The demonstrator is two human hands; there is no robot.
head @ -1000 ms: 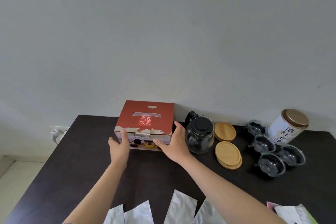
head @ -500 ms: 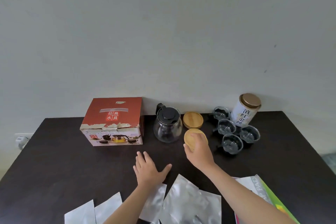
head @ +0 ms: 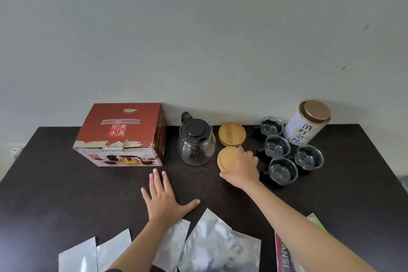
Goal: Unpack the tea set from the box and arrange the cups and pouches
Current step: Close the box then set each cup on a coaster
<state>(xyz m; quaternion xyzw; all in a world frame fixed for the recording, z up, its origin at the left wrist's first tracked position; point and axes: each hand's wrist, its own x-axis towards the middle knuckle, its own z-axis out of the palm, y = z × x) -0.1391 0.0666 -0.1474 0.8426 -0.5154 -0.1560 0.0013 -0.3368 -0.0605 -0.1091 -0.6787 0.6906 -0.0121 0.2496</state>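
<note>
Both hands have left the red box (head: pixel 120 137) since a sec ago: right hand (head: pixel 241 169) now grips the near wooden coaster (head: pixel 228 159), fingers curled over its right edge, thumb under the near rim; left hand (head: pixel 162 196) lies flat on the dark table (head: pixel 55 194), fingers splayed, holding nothing. The coaster tilts up toward the camera. A second stack of wooden coasters (head: pixel 231 133) sits just behind it, near the wall.

Box stands shut at rear left, long axis running left-right, printed front w/ teapot pics facing the camera, torn tape along the top front edge. Glass teapot (head: pixel 196 142) w/ black lid stands upright just right of the box, handle toward the wall. Four glass cups (head: pixel 281 170) cluster at right, upright, mouths up, close together. White tea tin (head: pixel 305 126) w/ gold lid stands behind them, against the wall.

Silver pouches (head: pixel 218 247) lie flat along the near edge, some overlapping, one corner pointing away from the camera; the left forearm crosses one. Several are cut off by the frame bottom. Pink-and-green packet (head: pixel 284 256) at lower right is partly hidden by the right forearm; its print is only partly legible.

Plain pale wall (head: pixel 198 40) fills the upper half. A wall outlet (head: pixel 15 150) at far left is blurred.
</note>
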